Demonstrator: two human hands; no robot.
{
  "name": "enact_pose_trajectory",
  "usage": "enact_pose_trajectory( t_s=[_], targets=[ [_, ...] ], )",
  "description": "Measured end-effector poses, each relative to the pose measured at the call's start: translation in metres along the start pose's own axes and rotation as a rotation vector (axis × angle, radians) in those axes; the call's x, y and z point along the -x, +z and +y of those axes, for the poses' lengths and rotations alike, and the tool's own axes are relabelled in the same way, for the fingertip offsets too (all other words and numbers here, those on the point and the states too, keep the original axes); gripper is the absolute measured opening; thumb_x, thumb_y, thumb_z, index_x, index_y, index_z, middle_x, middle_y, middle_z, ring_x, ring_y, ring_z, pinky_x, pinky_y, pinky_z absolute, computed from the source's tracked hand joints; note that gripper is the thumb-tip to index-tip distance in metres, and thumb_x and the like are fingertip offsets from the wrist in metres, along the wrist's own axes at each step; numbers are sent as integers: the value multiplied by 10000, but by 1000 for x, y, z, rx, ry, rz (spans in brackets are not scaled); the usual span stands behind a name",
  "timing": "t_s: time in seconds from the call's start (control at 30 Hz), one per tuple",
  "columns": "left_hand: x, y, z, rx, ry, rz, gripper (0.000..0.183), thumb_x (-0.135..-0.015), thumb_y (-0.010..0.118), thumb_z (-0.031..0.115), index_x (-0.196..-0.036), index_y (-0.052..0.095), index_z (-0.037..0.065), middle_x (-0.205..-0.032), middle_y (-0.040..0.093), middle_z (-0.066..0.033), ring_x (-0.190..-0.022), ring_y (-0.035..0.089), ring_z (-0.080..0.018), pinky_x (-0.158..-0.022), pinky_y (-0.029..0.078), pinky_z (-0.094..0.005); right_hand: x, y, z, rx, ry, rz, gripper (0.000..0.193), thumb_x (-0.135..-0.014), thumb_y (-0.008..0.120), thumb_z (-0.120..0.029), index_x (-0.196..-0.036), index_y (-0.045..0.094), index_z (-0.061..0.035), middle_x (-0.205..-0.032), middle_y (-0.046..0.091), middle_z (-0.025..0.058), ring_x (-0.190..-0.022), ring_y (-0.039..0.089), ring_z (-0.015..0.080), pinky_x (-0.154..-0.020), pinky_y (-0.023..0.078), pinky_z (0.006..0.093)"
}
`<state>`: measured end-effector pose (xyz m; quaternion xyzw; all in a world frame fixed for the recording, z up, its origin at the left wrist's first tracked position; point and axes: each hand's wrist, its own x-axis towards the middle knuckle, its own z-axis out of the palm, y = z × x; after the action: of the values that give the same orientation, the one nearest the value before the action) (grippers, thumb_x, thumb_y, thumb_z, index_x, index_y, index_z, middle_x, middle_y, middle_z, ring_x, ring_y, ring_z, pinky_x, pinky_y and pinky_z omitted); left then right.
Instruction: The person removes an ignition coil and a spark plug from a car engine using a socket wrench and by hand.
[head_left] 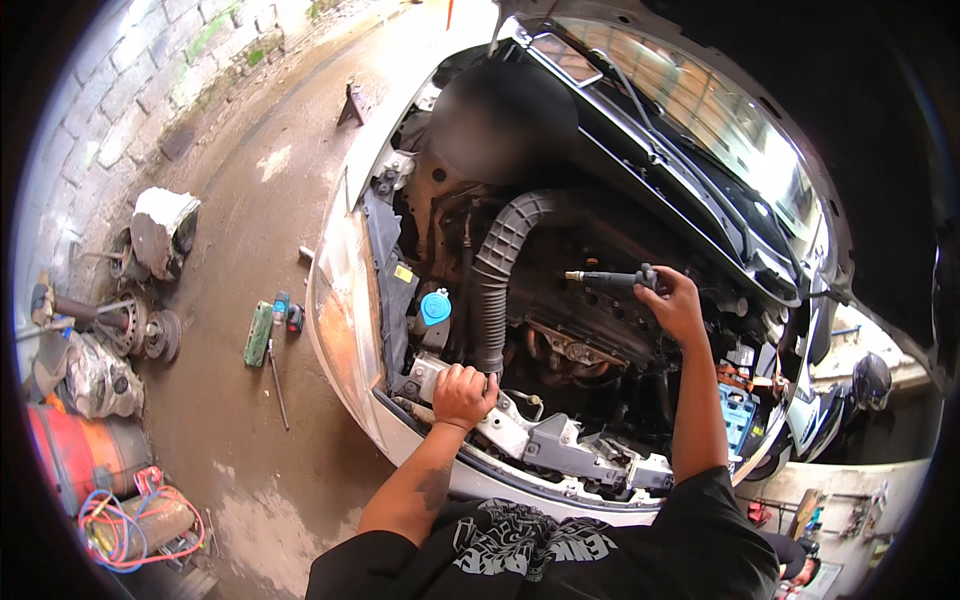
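My right hand (672,300) is raised over the engine bay, its fingers closed round the wider end of a dark ignition coil (610,280). The coil lies level, with its brass-coloured tip pointing left. Beneath it is the dark engine (575,345), partly in shadow. My left hand (465,397) rests on the metal front crossmember (510,428) with curled fingers, beside the lower end of a ribbed black air hose (490,290). What the fingertips grip is hidden. A blue reservoir cap (435,308) sits left of the hose.
Above the bay hangs the raised bonnet (860,130). On the wet floor to the left lie a cordless drill (284,312), a green case (258,333) and a wheel hub with disc (145,330). A red tank (90,450) and coiled hoses (140,530) stand nearby. A blue tool case (738,415) is at right.
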<state>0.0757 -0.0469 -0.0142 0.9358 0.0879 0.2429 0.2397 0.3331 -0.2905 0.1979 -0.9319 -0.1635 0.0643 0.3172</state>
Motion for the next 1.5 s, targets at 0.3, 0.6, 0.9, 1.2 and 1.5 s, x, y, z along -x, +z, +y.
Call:
enact_pose_trajectory(
  t_s=[0.3,0.6,0.9,1.2,1.5],
  targets=[
    [-57,-70,88,1159,-298,-273,417,-1104,477,343,-1239,654,-9,-1252,708,-126,-1128,657,-183,-972,490,-322,219,40,-6,-1542,396,83,382,-953,706,-379,-1172,653,-71,-1025,711,104,-951,688,258,-848,580,418],
    [-59,-195,193,1292,71,-353,279,-1065,575,178,-1231,663,-28,-1198,740,-139,-1061,700,-166,-954,521,-307,326,70,-60,-1913,363,-185,573,-970,606,-487,-1339,597,-48,-1077,694,172,-994,642,310,-926,478,454],
    [-33,-237,214,1171,241,-327,216,-992,683,97,-1159,673,-41,-1024,752,-164,-996,727,-216,-874,556,-329,356,73,-83,-1912,279,-419,640,-993,533,-525,-1388,556,-21,-1223,668,193,-988,678,316,-902,518,480],
    [-23,-253,218,1119,299,-303,232,-977,711,113,-1142,678,-47,-1006,756,-151,-949,719,-180,-823,562,-294,369,68,-97,-1878,264,-540,622,-992,547,-512,-1393,544,-37,-1342,596,165,-1039,657,371,-889,512,490],
    [-21,-267,226,1265,116,-311,240,-1012,669,144,-1162,672,-44,-986,760,-144,-957,714,-177,-898,542,-306,386,74,-81,-1941,171,-660,625,-977,583,-545,-1272,586,6,-1162,665,240,-966,670,374,-902,505,489]
  ],
)
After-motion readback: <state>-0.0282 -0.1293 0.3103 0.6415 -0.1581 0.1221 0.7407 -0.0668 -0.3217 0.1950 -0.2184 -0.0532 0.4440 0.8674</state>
